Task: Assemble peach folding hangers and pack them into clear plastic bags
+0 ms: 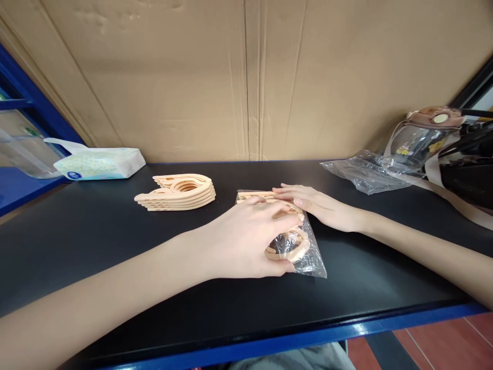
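A clear plastic bag (316,259) lies on the table with peach plastic folding hangers (298,252) inside. My left hand (250,236) reaches over the bag from the left and grips it, thumb at the near side and curved fingers across the top. Much of the contents is hidden beneath that hand. At the bag's far right, my right hand (314,204) rests with fingers stretched out and nearly flat, touching it. To the left stands a neat stack of several matching peach folding hangers (177,195), out of reach of both hands' fingers.
A tissue pack (102,163) sits at the back left of the black table (370,257). Another crumpled clear bag (358,172) lies at the back right, beside a strapped drinking bottle (419,141) and a black bag (470,164). Cardboard (185,77) walls the back.
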A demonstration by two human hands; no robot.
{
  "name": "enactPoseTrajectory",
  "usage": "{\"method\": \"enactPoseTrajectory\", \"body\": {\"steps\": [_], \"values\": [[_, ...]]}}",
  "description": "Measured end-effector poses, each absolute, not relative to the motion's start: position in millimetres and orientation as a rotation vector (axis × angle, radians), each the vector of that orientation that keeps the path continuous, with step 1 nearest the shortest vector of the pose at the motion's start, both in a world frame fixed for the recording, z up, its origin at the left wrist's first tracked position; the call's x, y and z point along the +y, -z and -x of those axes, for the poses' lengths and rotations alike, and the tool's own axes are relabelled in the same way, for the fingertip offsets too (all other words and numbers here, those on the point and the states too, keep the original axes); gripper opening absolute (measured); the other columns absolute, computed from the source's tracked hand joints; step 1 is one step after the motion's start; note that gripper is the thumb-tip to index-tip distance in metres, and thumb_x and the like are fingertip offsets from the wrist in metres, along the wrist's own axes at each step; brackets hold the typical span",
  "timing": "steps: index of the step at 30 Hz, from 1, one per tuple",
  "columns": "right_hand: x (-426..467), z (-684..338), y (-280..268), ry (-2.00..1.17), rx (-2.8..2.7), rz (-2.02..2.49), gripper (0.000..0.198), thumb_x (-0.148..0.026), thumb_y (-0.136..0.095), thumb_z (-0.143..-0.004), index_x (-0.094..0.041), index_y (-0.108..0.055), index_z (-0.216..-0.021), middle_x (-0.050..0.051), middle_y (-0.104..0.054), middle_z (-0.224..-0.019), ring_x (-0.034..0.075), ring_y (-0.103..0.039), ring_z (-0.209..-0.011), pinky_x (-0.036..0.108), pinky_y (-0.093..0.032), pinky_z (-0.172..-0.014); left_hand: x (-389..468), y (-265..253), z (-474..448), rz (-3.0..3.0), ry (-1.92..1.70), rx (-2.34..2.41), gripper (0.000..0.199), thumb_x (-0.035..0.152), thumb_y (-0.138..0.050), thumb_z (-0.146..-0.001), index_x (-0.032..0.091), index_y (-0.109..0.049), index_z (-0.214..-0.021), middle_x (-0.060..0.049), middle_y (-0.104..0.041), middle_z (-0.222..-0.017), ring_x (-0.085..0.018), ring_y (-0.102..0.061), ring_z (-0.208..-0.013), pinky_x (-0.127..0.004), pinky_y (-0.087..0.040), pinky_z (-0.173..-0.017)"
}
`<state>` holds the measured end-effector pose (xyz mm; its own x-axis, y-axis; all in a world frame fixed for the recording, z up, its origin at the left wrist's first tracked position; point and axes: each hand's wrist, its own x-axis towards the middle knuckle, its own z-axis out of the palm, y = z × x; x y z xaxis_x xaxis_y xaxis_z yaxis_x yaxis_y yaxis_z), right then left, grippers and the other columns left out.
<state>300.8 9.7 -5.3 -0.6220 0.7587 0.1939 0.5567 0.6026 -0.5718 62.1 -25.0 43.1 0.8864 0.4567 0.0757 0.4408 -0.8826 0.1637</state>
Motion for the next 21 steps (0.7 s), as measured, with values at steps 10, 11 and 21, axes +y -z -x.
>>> {"method": "enactPoseTrajectory", "body": {"steps": [10, 11, 21], "values": [[12, -307, 1, -0.432, -2.465, 1.206, 0.066, -0.059, -0.019, -0.103, -0.026, -0.023, -0.16, 0.0, -0.016, -0.167, 0.022, -0.011, -0.155, 0.049, -0.011, -0.126, -11, -42, -66, -2.977, -0.117, 0.806, 0.045, 0.036, -0.063, -0.089, 0.021, -0.056, -0.13, -0.007, -0.052, -0.149, -0.028, -0.042, -0.141, -0.043, -0.034, -0.116], [16, -312, -1, -0.302, -2.462, 1.281, 0.065, -0.057, -0.017, -0.103, -0.025, -0.023, -0.16, 0.001, -0.016, -0.168, 0.02, -0.012, -0.155, 0.046, -0.013, -0.126, -4, -43, -68, -2.994, -0.075, 0.838, 0.041, 0.038, -0.06, -0.09, 0.022, -0.058, -0.128, -0.006, -0.052, -0.148, -0.027, -0.042, -0.141, -0.042, -0.034, -0.115], [37, -398, -30, 0.402, -2.311, 2.273, 0.034, -0.032, -0.044, -0.102, -0.01, -0.069, -0.106, 0.017, -0.073, -0.098, 0.028, -0.071, -0.095, 0.047, -0.054, -0.085, 88, -49, -79, -3.054, 0.115, 1.012, 0.04, 0.041, -0.049, -0.1, 0.019, -0.056, -0.133, -0.012, -0.048, -0.151, -0.032, -0.04, -0.142, -0.055, -0.033, -0.114]]}}
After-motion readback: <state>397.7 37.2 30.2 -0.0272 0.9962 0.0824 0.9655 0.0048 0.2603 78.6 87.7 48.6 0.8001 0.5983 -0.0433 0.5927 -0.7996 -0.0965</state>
